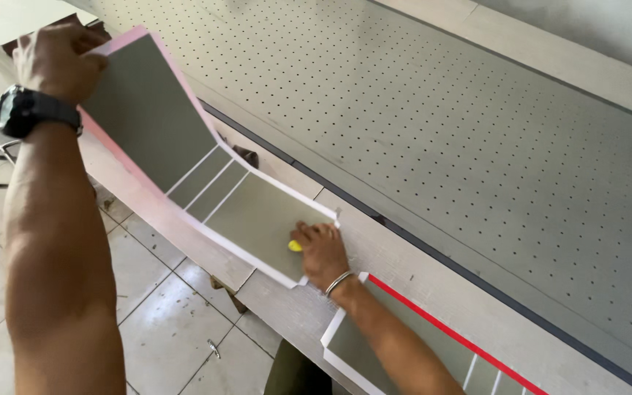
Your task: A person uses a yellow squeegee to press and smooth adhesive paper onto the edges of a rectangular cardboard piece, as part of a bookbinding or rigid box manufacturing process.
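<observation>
Nearest the camera, the left forearm rises up the left side, a black wristwatch (27, 110) strapped at the wrist. Its left hand (56, 58) is clenched on the raised far end of a grey board cover (184, 157), fingers curled over the edge and mostly hidden behind it. This cover is a flat grey sheet with white turned-in borders and narrow white strips marking the spine; it bends upward from the bench edge (404, 252) toward that hand. On its lower panel the right hand (321, 252), a metal bangle (339, 281) at the wrist, presses a small yellow object (295, 246), largely covered by the fingers and hard to identify. A second cover (360, 347), red-edged, is cut off at the bottom. Beyond lies a perforated table (440, 124).
</observation>
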